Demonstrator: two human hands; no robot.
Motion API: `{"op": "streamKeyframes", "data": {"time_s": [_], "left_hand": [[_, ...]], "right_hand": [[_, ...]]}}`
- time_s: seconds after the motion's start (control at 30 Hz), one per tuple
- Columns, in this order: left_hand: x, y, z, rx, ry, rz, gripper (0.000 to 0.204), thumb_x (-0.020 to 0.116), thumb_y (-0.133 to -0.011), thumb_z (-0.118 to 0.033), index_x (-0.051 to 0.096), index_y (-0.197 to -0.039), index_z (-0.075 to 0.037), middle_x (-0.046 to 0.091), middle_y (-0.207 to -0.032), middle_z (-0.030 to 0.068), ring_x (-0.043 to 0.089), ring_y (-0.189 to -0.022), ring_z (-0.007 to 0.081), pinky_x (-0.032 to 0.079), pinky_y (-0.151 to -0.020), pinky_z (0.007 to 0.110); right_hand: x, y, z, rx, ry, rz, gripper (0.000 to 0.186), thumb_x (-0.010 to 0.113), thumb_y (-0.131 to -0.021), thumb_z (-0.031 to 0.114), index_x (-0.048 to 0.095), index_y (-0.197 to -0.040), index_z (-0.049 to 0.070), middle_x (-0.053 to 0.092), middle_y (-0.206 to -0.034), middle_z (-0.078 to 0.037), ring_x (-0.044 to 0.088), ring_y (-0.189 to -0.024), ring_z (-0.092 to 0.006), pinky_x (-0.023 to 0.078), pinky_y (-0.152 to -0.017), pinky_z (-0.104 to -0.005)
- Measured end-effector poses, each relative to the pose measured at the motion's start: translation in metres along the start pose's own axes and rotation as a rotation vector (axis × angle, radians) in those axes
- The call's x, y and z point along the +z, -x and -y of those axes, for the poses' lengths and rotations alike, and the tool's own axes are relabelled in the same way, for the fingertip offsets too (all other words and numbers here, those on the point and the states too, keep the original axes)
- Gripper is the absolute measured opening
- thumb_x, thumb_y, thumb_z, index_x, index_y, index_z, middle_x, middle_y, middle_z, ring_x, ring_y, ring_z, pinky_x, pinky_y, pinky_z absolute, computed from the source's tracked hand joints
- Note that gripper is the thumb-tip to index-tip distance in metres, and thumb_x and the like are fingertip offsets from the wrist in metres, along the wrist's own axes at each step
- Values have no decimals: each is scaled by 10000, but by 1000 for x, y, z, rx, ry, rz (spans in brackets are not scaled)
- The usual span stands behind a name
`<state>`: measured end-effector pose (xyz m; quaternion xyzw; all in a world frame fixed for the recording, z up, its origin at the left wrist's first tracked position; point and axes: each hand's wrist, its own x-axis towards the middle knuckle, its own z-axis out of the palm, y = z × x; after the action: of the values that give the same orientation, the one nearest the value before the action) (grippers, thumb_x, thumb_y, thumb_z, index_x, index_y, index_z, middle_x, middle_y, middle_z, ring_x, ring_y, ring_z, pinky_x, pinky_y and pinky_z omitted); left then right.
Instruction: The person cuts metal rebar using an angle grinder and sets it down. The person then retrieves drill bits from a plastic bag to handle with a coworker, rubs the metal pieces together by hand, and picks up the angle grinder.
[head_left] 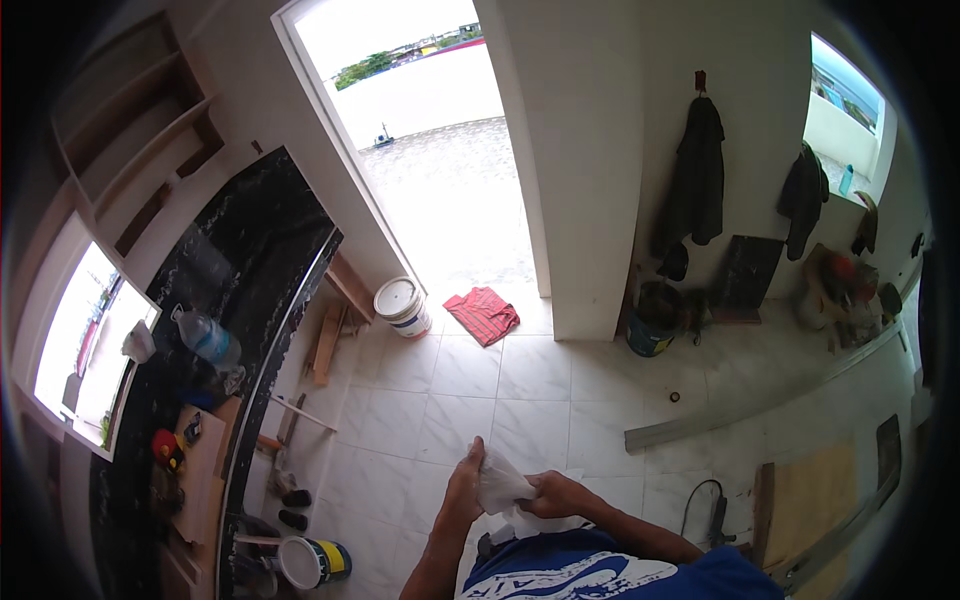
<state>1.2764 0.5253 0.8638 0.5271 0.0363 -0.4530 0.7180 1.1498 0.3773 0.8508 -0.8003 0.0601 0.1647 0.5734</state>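
Observation:
A whitish, see-through plastic bag [500,482] is held in front of my blue shirt, bunched between both hands. My left hand [465,487] grips its left side, the fingers partly hidden and one digit pointing up. On the other side my right hand [555,495] is closed round the gathered part of the bag, and a loose pale end hangs below it. Whether anything is inside the bag I cannot make out.
A red checked cloth [485,315] lies at the doorway beside a white bucket [402,305]. Along the left runs a black counter [262,280] with a large water bottle [208,338]. Another bucket [300,562] stands lower left. At right, a long board [720,418] crosses the floor.

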Motion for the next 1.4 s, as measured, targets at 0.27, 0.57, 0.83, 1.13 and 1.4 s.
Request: {"op": "streamKeyframes", "data": {"time_s": [0.27,0.57,0.83,1.13,1.4], "left_hand": [[-10,-57,-18,-153,175,74,591,283,-1051,-471,479,-1277,39,593,-1208,188,586,-1141,317,498,-956,469],[-13,-205,-61,-325,-734,402,767,311,-998,-608,474,-1321,69,592,-1216,213,570,-1161,326,466,-970,417],[69,-276,-148,756,-1167,804,962,835,-735,-298,271,-1464,-18,433,-1388,247,378,-1347,370,318,-1125,434],[106,-355,-155,849,-1478,1180,673,780,-716,-98,486,-1321,-62,643,-1105,147,588,-1072,324,373,-1063,446],[136,-346,-153,766,-1482,1293,337,703,-778,-54,566,-1086,-41,672,-907,127,647,-903,305,457,-936,445]], "right_hand": [[-63,-53,-16,-13,-136,-110,354,585,-871,131,622,-1203,13,692,-1044,-166,631,-967,-240,474,-897,-321],[-143,-102,-14,114,-300,-362,383,589,-863,131,610,-1218,-10,703,-1021,-136,637,-829,-188,503,-800,-310],[-226,-147,14,401,65,-471,473,603,-773,244,619,-1155,-34,663,-1048,-281,640,-988,-415,481,-895,-408],[-280,-140,47,315,223,-364,464,657,-814,275,605,-1192,10,680,-1007,-242,666,-925,-363,497,-841,-402],[-304,-104,-6,418,391,-261,299,635,-798,206,651,-1055,53,697,-942,-170,671,-849,-309,504,-785,-400]]}}
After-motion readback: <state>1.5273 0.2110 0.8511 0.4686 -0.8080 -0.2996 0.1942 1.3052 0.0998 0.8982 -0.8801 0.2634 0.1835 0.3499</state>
